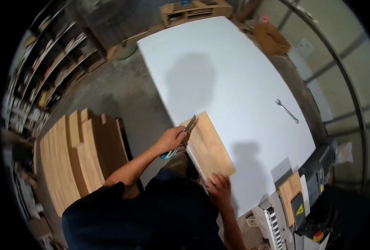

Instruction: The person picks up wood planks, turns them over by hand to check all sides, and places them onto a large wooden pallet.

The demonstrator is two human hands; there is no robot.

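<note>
My left hand (171, 141) is closed around a utility knife (191, 122), its blade pointing up and away over the far left corner of a wooden board (210, 143). Blue shows on the knife's handle below my fist. The light wood-grain board lies at the near left edge of a white tabletop (235, 71). At the board's near end, my right hand (219, 189) grips the edge, fingers on top; the thumb is hidden.
Left of me on the floor stands a stack of wood-grain panels (64, 158). A wrench (287, 111) lies on the tabletop's right side. A machine with a red button (318, 236) is at the near right. Loaded shelves (53, 62) line the far left; a cardboard box (271, 38) sits beyond the table.
</note>
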